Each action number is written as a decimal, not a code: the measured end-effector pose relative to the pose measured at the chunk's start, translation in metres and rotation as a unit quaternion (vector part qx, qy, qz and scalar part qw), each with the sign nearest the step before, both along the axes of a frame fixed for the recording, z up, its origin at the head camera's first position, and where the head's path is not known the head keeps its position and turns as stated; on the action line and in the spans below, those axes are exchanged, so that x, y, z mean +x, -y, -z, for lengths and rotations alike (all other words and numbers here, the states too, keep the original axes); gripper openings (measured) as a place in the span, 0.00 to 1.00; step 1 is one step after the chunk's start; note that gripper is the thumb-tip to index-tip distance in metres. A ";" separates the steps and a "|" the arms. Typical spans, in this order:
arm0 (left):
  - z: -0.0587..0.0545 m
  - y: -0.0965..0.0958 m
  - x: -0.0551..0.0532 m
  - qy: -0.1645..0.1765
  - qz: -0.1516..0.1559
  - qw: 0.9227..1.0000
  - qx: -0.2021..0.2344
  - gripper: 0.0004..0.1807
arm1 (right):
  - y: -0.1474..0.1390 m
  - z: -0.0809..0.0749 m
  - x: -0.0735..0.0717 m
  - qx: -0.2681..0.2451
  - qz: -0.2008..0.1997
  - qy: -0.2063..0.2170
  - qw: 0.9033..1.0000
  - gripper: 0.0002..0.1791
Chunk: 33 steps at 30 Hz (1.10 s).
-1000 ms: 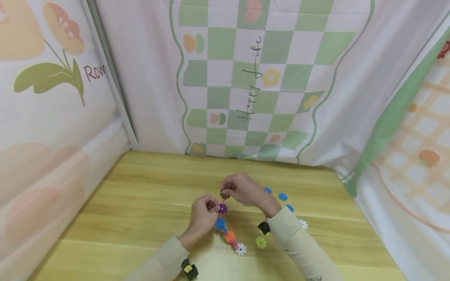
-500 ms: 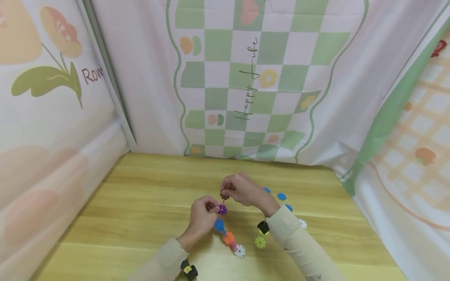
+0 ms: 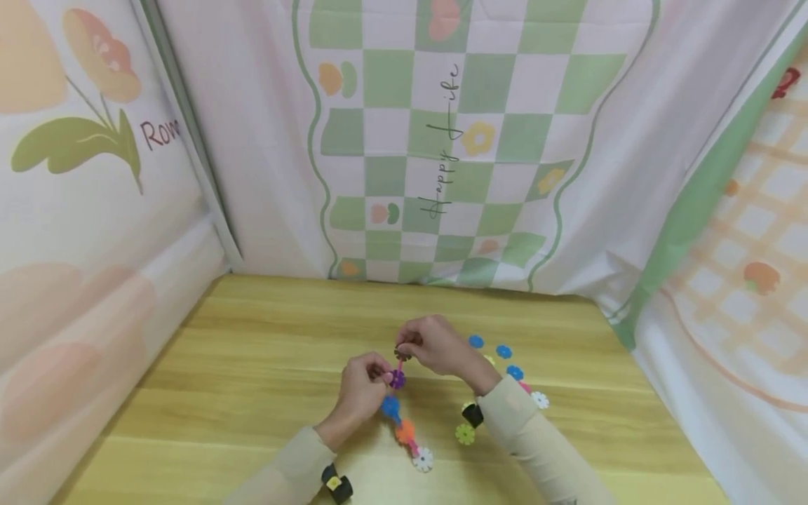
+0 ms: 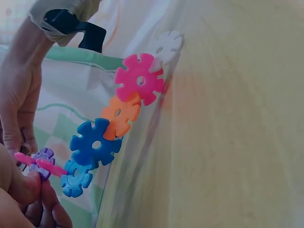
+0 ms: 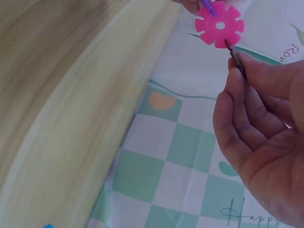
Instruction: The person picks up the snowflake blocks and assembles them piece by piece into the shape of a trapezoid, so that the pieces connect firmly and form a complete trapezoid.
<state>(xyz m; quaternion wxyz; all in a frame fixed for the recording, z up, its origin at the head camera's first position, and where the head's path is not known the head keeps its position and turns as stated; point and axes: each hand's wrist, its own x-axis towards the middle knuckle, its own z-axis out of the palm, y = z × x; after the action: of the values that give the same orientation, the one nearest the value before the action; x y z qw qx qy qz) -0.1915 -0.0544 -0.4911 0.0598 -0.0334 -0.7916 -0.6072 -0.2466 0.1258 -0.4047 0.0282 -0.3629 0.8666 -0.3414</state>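
Note:
My left hand (image 3: 360, 393) pinches a purple notched plastic disc (image 3: 398, 379) in a chain of interlocked discs. From it the chain runs down through a blue disc (image 3: 391, 407) and an orange disc (image 3: 405, 431) to a white disc (image 3: 423, 460). The left wrist view also shows a bright pink disc (image 4: 130, 88) between orange and white. My right hand (image 3: 438, 344) pinches a dark brown disc (image 5: 237, 61) between thumb and fingers. Its edge meets the rim of another pink disc (image 5: 209, 29), which joins the purple one.
Right of the hands, several loose discs lie on the wooden table (image 3: 265, 337): blue discs (image 3: 503, 351), a white disc (image 3: 539, 400) and a yellow-green disc (image 3: 465, 435). Black wrist-camera mounts (image 3: 337, 485) sit at the cuffs. A checkered curtain (image 3: 442, 175) hangs behind.
The lower end of the chain, with the white disc, has swung slightly left and towards the person. Both hands keep their pinch and stay nearly in place. The head view has shifted a little.

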 end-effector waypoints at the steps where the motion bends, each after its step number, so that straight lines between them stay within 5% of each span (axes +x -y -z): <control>1: 0.000 0.000 0.000 -0.001 0.000 1.000 0.000 0.09 | 0.000 0.000 0.000 0.003 -0.003 -0.003 1.000 0.04; 10: -0.005 0.004 -0.001 0.009 -0.002 1.000 0.028 0.09 | 0.000 0.005 0.004 -0.079 0.067 0.097 0.990 0.04; 16: -0.005 0.007 -0.005 0.008 0.013 0.999 0.033 0.07 | -0.001 0.008 0.006 -0.096 0.092 0.097 0.986 0.04; 24: -0.006 0.013 -0.014 0.019 0.110 0.991 0.069 0.03 | -0.009 0.009 0.004 -0.097 0.106 0.075 0.987 0.04; 29: -0.007 0.018 -0.017 0.060 0.158 0.980 0.106 0.13 | -0.013 0.016 0.002 -0.107 0.107 0.070 0.986 0.03; 33: -0.006 0.019 -0.019 0.066 0.178 0.978 0.087 0.20 | -0.014 0.021 0.003 -0.111 0.110 0.067 0.985 0.02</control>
<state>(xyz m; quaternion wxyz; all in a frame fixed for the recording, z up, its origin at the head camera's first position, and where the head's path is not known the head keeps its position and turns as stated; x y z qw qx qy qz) -0.2103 -0.0733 -0.4847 -0.0987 -0.1280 -0.7192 -0.6757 -0.2434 0.1401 -0.4254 0.0078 -0.2423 0.8540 -0.4604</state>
